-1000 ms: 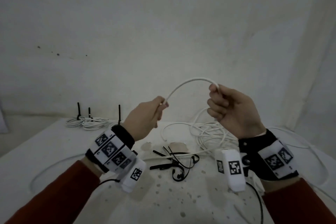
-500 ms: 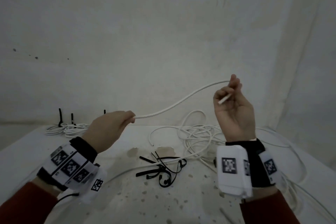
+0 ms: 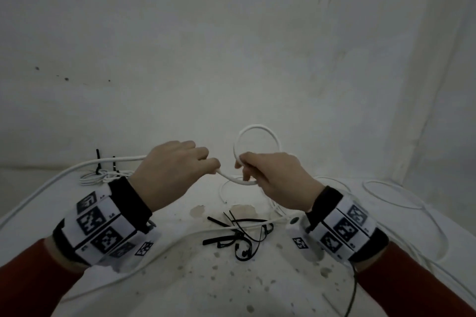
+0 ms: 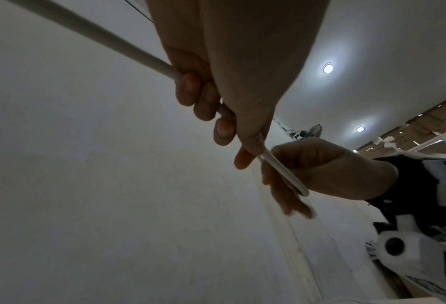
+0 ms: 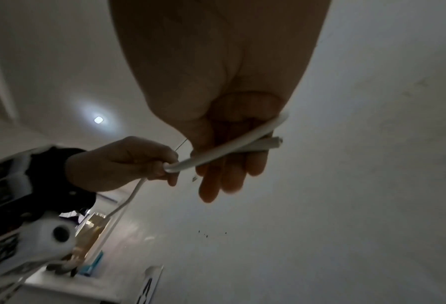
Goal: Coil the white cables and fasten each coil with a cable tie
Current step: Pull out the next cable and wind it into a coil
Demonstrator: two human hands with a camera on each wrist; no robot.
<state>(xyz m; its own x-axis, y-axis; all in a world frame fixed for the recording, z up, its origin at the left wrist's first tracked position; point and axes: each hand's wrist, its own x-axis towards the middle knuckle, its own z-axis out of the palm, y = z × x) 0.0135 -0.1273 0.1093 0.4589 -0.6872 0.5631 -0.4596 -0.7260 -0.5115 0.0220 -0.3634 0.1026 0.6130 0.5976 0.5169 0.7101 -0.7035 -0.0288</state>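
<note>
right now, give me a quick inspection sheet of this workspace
Surface: white table, stained and speckled.
Job's things: white cable held in one raised loop; black cable ties loose at centre; tied coil at far left.
Clutter: nothing seen.
Grippers: left hand grips the cable's run; right hand pinches the loop closed.
Cables: loose white cable sprawls at right.
Surroundings: plain white wall.
</note>
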